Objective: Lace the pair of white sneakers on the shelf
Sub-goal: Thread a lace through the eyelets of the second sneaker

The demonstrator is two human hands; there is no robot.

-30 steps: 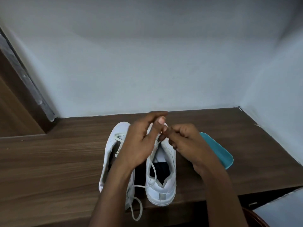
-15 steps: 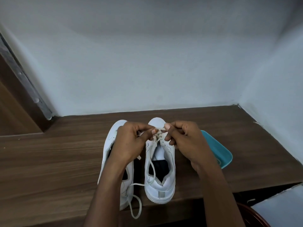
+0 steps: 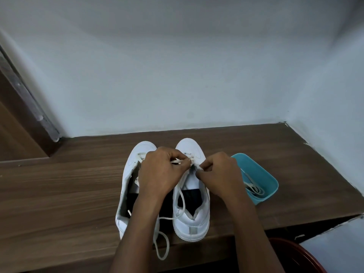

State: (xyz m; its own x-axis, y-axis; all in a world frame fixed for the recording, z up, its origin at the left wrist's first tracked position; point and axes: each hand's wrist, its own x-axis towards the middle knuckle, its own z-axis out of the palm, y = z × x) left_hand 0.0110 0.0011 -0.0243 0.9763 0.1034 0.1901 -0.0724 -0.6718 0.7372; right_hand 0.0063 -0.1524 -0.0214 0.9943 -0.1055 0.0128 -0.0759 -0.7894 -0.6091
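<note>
Pinching or gripping: which is it, per hand? — Recorder

Pinching, both. Left hand point(image 3: 159, 174) has its fingers curled, thumb and fingertips nipping a flat stretch of the lace point(image 3: 178, 160). Right hand point(image 3: 218, 174) is curled too, nipping the lace's other stretch just beside the eyelets. The two hands are near each other but apart. — Observer

Position of the work piece relative to the grip? — Recorder

Both pinches sit directly over the front eyelets of the right sneaker point(image 3: 190, 223), behind its toe cap. The sneaker stands flat on the shelf point(image 3: 59, 194), toe to the wall, heel toward the person. A slack run of the lace drops from the left hand's side through the sneaker's opening and bends toward the left forearm. — Observer

Second shoe? — Recorder

Left sneaker point(image 3: 127, 194) stands just beside the first, parallel, partly under the left hand and forearm. A bit of lacing crosses its front eyelets. A lace loop point(image 3: 163, 247) lies at the shelf's front edge between the heels; whether it joins the slack run, cannot tell, as the forearm covers the link. — Observer

Counts? — Recorder

Sneakers: two. Hands: two, both engaged. Teal tray point(image 3: 269, 174): one, on the shelf to the right of the right hand. Spare laces point(image 3: 254, 189) inside it: a tangle, number not readable. Dark red round object point(image 3: 295, 257): one, below the shelf at the lower right, cut off by the frame. — Observer
</note>
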